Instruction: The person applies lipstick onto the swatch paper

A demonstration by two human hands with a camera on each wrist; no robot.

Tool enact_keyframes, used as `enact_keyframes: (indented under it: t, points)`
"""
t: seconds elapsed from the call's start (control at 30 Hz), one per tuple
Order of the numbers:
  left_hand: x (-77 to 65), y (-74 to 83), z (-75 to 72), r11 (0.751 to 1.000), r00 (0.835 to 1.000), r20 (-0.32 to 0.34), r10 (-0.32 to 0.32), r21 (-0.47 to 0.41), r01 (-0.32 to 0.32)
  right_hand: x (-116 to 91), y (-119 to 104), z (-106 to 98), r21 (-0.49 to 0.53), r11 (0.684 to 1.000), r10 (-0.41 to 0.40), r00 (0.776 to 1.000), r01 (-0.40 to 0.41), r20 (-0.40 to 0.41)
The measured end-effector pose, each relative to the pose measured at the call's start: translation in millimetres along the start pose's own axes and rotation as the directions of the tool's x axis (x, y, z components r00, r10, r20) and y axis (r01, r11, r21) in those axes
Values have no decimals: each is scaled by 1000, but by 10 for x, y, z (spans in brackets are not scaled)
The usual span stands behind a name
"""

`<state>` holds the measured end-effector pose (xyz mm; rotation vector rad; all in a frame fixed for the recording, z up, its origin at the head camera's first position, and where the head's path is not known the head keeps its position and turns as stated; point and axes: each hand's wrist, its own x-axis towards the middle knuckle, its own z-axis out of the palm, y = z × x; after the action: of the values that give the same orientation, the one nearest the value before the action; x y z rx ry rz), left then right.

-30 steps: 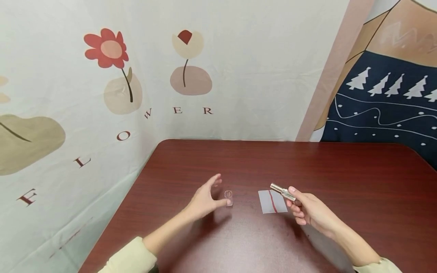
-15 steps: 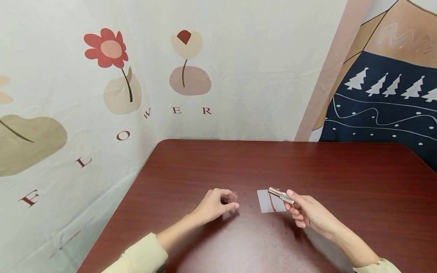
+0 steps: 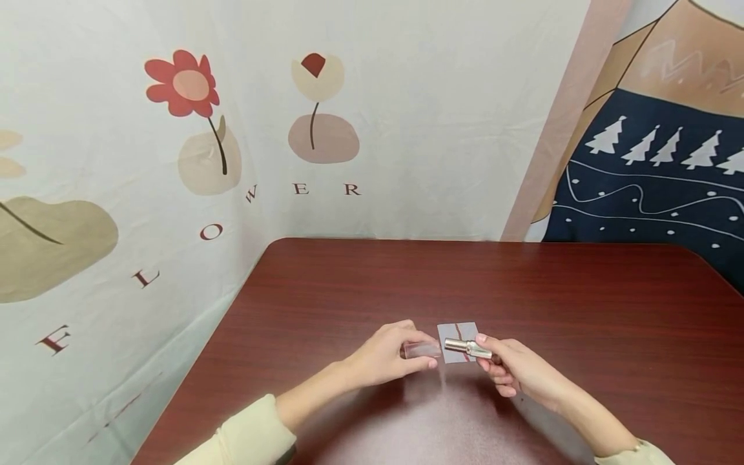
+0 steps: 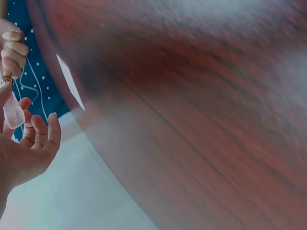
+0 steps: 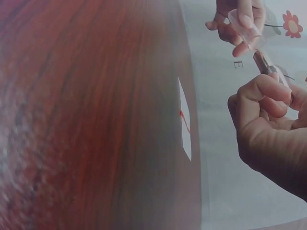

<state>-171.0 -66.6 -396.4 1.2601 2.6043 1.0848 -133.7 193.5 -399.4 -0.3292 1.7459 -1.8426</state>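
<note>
My left hand (image 3: 386,352) pinches a clear lipstick cap (image 3: 421,350) between thumb and fingers, its mouth turned toward the right. Facing it, my right hand (image 3: 520,369) grips a lipstick (image 3: 465,348) by its base, with the gold tube pointing left at the cap. A short gap separates tube and cap in the head view. In the right wrist view the cap (image 5: 243,26) sits just above the tip of the tube (image 5: 261,62). The left wrist view shows the cap (image 4: 13,115) near the frame's left edge, the other fingers of that hand spread.
A small white paper (image 3: 449,330) with a red stroke down it lies on the dark red table (image 3: 360,278), beneath and behind the lipstick. A printed cloth (image 3: 430,129) hangs behind the table's far edge.
My left hand has picked the clear cap up from the table and carried it right, toward the lipstick. The right hand has shifted slightly left and lower, turning the lipstick nearly level.
</note>
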Motion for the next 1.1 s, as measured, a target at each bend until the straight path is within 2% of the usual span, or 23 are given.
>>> enact_keyframes:
  t: [0.2,0.37,0.53,0.8,0.97,1.1]
  points:
    - [25,49,65,999,999,34,34,6,-34,9,18,41,-25,999,43,999,-42,25]
    - [32,85,86,998,997,64,40,40,-43,23,30,79,-50,998,40,997,-37,71]
    - [57,142,132,990,990,85,112,73,-118,51,39,139,-76,997,34,994,-26,106]
    - [65,190,188,965,982,76,173,188,-184,62,107,186,-45,999,29,996,-25,90]
    - [74,228,200,957,978,53,200,203,-207,55,128,195,-28,999,26,997,-25,67]
    - [81,246,193,960,981,56,185,202,-192,35,95,196,-61,998,37,997,-33,64]
